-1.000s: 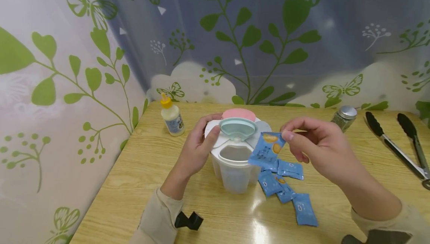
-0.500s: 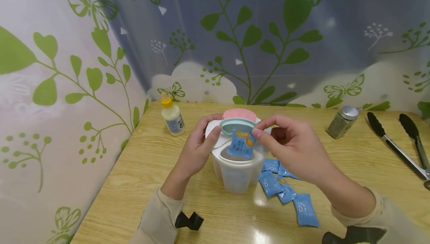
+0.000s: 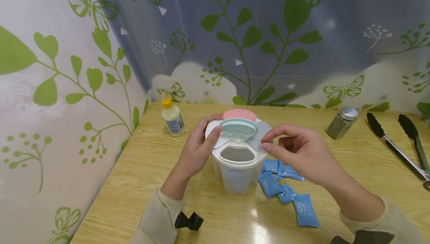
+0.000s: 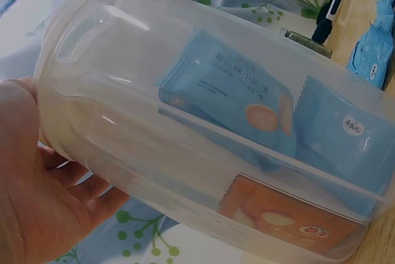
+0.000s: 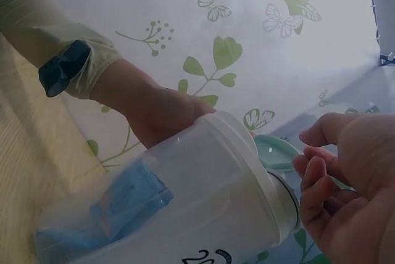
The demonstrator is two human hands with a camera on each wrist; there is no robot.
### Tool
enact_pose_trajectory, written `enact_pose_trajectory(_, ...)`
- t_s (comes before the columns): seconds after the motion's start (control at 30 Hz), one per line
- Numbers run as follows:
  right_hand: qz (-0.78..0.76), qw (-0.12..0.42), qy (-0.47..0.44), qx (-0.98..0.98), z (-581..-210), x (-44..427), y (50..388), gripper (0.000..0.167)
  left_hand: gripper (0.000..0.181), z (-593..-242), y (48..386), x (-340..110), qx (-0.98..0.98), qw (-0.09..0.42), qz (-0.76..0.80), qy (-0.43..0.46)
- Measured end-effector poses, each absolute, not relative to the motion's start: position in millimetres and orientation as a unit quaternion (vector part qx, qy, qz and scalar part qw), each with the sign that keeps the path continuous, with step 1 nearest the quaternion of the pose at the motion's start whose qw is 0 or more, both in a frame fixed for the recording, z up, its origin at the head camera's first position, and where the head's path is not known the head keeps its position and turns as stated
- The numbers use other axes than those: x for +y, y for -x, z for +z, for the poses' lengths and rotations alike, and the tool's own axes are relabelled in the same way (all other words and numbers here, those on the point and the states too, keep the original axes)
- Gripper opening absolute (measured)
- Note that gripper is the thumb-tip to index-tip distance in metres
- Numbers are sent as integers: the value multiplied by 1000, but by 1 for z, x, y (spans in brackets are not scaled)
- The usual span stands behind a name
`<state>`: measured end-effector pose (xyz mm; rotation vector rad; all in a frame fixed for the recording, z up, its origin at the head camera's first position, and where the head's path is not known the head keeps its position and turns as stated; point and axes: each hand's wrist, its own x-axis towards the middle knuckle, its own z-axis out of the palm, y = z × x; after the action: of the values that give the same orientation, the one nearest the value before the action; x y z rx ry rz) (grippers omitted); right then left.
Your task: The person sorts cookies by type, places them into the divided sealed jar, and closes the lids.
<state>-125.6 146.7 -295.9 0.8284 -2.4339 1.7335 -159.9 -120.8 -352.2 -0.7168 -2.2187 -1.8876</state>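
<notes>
A translucent storage canister [image 3: 235, 176] stands on the table with its mint-green flap [image 3: 238, 129] raised and the front opening uncovered. My left hand [image 3: 198, 145] grips the lid rim from the left, thumb on top. Just right of the lid, my right hand [image 3: 302, 150] hovers with loosely curled fingers and nothing between thumb and forefinger. Through the canister's wall, the left wrist view shows blue snack packets [image 4: 228, 85] in one compartment and an orange packet [image 4: 290, 214] in another. More blue packets [image 3: 270, 184] lie on the table beside the canister's right side.
A yellow-capped squeeze bottle [image 3: 173, 119] stands to the left. Behind my right hand is a glass jar of dried herbs [image 3: 340, 124] with a metal lid. Black-tipped tongs [image 3: 396, 150] lie at the far right. Patterned curtains border the table [image 3: 134, 184] behind and left.
My right hand brought a blue packet left over the opening and let it go; the packet has dropped from sight there. The hand has drawn back slightly right. My left hand has stayed put.
</notes>
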Motion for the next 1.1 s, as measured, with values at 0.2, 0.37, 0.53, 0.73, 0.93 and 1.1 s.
enact_pose_trajectory(0.2, 580, 11, -262, -771, -304, 167, 125, 12, 39, -353, 160, -122, -739, 70, -627, 237)
enact_pose_trajectory(0.37, 575, -1, -236, -783, -315, 181, 124, 14, 38, -354, 160, -123, -740, 71, -625, 238)
enact_pose_trajectory(0.53, 557, -22, -227, -799, -329, 193, 125, 16, 38, -354, 160, -123, -740, 70, -625, 238)
enact_pose_trajectory(0.73, 542, -44, -228, -807, -344, 205, 129, 18, 38, -354, 160, -122, -735, 68, -630, 241)
enact_pose_trajectory(0.93, 538, -71, -211, -813, -362, 216, 133, 21, 37, -352, 160, -122, -733, 71, -630, 246)
enact_pose_trajectory(1.1, 530, -93, -194, -820, -380, 224, 139, 25, 37, -353, 160, -122, -731, 67, -634, 245)
